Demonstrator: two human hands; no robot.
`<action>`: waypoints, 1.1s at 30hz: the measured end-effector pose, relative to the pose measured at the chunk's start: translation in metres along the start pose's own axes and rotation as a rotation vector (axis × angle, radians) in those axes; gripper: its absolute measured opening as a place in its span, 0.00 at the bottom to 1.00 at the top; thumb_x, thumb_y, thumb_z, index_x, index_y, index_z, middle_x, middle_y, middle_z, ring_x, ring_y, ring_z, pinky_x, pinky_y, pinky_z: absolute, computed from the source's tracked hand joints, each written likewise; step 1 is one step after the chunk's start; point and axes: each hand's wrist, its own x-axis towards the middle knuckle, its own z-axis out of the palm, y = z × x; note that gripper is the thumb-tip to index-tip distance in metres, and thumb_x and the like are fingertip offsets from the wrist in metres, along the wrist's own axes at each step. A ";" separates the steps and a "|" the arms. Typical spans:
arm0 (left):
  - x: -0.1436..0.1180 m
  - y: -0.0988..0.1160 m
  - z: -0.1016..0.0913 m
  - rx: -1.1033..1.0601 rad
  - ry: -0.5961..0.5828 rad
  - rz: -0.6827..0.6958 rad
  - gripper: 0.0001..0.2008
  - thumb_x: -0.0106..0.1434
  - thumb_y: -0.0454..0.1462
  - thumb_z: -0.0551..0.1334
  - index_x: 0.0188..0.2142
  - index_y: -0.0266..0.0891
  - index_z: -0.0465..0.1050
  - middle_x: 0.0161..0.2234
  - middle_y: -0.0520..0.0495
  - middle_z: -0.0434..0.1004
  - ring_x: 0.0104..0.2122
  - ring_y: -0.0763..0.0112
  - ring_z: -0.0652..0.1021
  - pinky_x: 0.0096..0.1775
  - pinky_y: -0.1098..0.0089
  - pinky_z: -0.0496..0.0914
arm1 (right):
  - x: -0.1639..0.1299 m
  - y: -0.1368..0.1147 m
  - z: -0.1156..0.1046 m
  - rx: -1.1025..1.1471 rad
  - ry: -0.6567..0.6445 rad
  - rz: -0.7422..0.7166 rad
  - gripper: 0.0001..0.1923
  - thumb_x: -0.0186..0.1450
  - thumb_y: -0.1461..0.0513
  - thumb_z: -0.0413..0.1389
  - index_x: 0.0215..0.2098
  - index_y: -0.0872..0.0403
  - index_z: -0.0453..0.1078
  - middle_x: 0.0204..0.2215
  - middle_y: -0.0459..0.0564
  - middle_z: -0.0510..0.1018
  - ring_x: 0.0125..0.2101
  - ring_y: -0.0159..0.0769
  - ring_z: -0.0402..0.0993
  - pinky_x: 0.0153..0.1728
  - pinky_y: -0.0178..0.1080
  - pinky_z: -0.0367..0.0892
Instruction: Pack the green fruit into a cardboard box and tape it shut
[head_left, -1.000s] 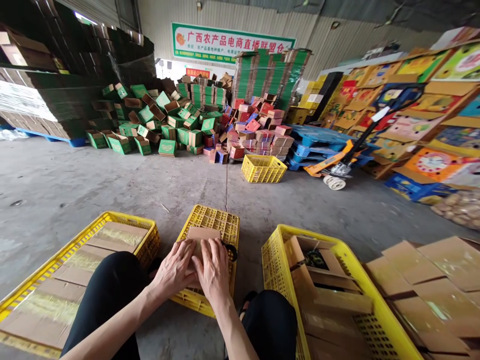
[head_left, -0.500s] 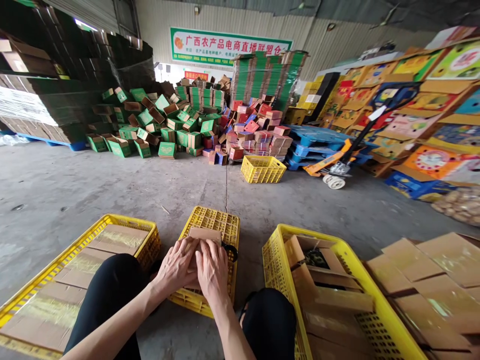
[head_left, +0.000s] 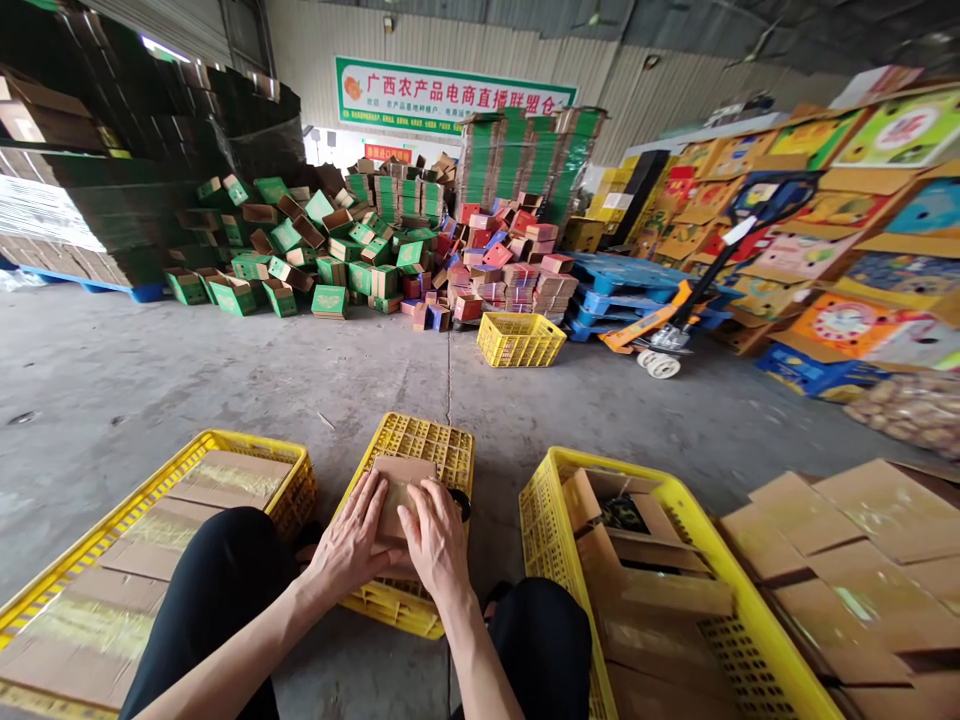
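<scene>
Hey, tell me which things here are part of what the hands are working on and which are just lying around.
In hand:
left hand
right hand
small cardboard box pressed under both
upturned yellow crate beneath it

Lying about:
left crate of sealed boxes
right crate of open boxes
far yellow crate
pallet jack
green box pile

**A:** Where are the person's hands?

**B:** Both bare forearms reach forward from the bottom edge, between knees clad in black. The left hand [head_left: 351,543] and the right hand [head_left: 437,541] lie side by side, palms down, backs facing up.

**A:** How are the fingers set?

**B:** Flat and slightly spread, pointing away from the body. The left fingers angle toward the right hand, and the two thumbs nearly meet. Both wrists are bent a little, pressing downward.
</scene>
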 end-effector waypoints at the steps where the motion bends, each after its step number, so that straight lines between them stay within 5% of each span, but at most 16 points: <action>1: 0.000 0.001 0.001 0.003 0.006 -0.003 0.52 0.67 0.55 0.65 0.77 0.32 0.39 0.74 0.25 0.52 0.73 0.39 0.57 0.65 0.45 0.66 | -0.001 0.000 0.001 -0.008 -0.003 0.004 0.19 0.79 0.55 0.49 0.60 0.54 0.74 0.57 0.59 0.78 0.58 0.47 0.76 0.58 0.49 0.73; 9: 0.003 0.002 0.000 0.012 -0.014 -0.013 0.50 0.68 0.51 0.64 0.77 0.33 0.38 0.75 0.27 0.51 0.74 0.41 0.56 0.66 0.46 0.66 | -0.014 0.013 0.012 0.017 0.028 0.069 0.32 0.78 0.50 0.50 0.75 0.55 0.57 0.68 0.61 0.69 0.65 0.51 0.71 0.62 0.50 0.73; 15: 0.003 0.004 -0.002 0.039 -0.018 -0.010 0.51 0.67 0.49 0.65 0.77 0.32 0.37 0.74 0.26 0.51 0.74 0.40 0.56 0.65 0.47 0.66 | -0.031 0.017 0.008 0.099 -0.032 0.081 0.43 0.73 0.48 0.59 0.78 0.56 0.50 0.70 0.63 0.66 0.66 0.52 0.70 0.61 0.48 0.74; 22: 0.003 0.008 -0.003 0.031 0.024 -0.003 0.45 0.69 0.46 0.62 0.76 0.34 0.40 0.74 0.26 0.54 0.73 0.40 0.58 0.65 0.45 0.67 | -0.034 0.015 -0.002 0.071 0.001 0.072 0.35 0.71 0.53 0.62 0.72 0.53 0.61 0.64 0.62 0.73 0.62 0.52 0.74 0.60 0.50 0.75; 33: -0.003 0.022 -0.004 0.017 -0.017 0.004 0.27 0.71 0.35 0.59 0.68 0.38 0.61 0.66 0.36 0.70 0.67 0.51 0.70 0.63 0.53 0.71 | -0.031 0.002 -0.010 0.045 0.026 0.008 0.20 0.72 0.60 0.61 0.60 0.53 0.70 0.50 0.58 0.80 0.51 0.49 0.79 0.53 0.50 0.79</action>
